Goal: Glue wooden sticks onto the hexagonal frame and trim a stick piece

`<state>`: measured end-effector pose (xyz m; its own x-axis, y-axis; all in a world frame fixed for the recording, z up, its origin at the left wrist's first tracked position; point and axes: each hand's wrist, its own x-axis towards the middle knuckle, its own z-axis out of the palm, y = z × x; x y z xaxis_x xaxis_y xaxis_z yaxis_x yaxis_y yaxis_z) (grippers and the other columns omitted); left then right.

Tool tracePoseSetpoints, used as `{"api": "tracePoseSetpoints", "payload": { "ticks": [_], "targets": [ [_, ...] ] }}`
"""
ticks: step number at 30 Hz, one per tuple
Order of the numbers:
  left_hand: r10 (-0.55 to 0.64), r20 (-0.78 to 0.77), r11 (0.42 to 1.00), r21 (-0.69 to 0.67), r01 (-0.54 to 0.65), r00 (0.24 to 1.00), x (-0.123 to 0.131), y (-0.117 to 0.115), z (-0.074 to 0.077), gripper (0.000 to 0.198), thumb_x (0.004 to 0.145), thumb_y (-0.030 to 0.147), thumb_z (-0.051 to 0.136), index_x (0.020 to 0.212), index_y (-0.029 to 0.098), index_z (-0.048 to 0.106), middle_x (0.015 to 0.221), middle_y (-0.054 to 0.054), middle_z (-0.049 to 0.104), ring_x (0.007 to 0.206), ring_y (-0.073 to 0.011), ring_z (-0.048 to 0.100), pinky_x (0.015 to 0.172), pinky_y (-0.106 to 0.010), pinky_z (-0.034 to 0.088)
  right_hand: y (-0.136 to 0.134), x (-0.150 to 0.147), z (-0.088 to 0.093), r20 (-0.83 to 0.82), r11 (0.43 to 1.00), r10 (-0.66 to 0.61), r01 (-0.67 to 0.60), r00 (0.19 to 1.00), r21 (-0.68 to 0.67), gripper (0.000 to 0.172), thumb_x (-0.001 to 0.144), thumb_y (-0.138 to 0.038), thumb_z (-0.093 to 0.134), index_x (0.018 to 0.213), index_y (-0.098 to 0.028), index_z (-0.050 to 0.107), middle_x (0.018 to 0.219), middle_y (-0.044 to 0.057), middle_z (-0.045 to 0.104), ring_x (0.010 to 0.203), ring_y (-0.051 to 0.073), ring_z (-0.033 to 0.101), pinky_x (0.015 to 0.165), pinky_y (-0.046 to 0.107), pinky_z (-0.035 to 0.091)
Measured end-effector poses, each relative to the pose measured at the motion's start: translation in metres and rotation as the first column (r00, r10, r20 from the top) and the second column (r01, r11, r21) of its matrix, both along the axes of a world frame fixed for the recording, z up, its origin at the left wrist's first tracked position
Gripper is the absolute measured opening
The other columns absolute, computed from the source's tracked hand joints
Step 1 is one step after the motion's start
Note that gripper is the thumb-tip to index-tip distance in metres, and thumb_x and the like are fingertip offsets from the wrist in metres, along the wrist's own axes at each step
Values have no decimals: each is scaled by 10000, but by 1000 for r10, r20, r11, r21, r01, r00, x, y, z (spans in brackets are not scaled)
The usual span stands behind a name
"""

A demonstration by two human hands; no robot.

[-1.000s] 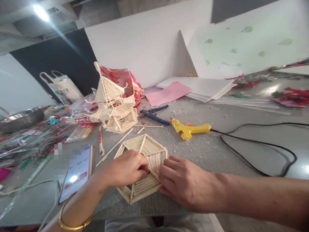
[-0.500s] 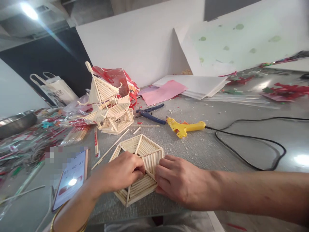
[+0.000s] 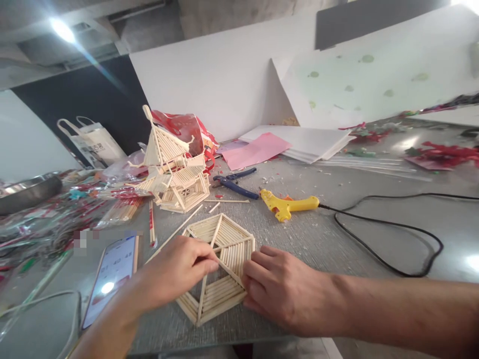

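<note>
A polygonal panel of thin wooden sticks (image 3: 224, 296) lies flat on the table in front of me. Stick ribs divide it into wedges; some are filled with parallel sticks, and others have gaps where the table shows. Over the panel's left half, my left hand (image 3: 187, 264) is closed in a pinch near its middle; whatever sits between the fingertips is hidden. My right hand (image 3: 279, 289) has its fingers curled against the panel's right edge, gripping it. Behind the panel stands a tiered pavilion model (image 3: 175, 174) built from similar sticks.
A yellow glue gun (image 3: 290, 204) with a black cord (image 3: 381, 219) and blue-handled pliers (image 3: 237, 182) lie beyond the panel. At left are a phone (image 3: 112, 274), bundled sticks (image 3: 121, 207) and a metal bowl (image 3: 32, 192). Pink paper (image 3: 256, 149) and white boards (image 3: 310, 144) lie behind.
My left hand has drawn back a little to the left, uncovering more of the panel's middle. My right hand stays at the edge. The whole view has shifted slightly.
</note>
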<state>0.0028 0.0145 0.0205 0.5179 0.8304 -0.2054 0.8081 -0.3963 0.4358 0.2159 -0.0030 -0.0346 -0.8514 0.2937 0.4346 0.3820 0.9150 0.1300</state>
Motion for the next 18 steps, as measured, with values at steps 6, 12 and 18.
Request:
{"api": "tracePoseSetpoints", "payload": {
  "ticks": [6,12,18],
  "targets": [
    [62,28,997,32,-63,998,-5,1,7,239,788,336,460,761,210,661,713,18,650,662,-116,549,597,-237,350,-3,1,7,24,995,-55,57,998,-86,178,865,-230,397,769,-146,521,748,37,506,631,134,404,554,293,311],
    [210,117,907,348,-239,971,4,29,12,245,778,345,453,774,201,653,653,18,628,583,-104,505,556,-249,321,-4,1,9,-10,996,-18,17,1000,-84,162,846,-186,405,751,-142,528,729,42,508,620,139,391,550,295,310],
    [-9,31,977,212,2,999,0,17,0,256,770,291,439,729,187,670,702,-17,640,654,-121,519,608,-254,330,-3,-2,9,20,994,-4,6,1000,-113,173,850,-154,396,823,-120,563,758,53,525,654,142,412,588,294,346]
  ]
}}
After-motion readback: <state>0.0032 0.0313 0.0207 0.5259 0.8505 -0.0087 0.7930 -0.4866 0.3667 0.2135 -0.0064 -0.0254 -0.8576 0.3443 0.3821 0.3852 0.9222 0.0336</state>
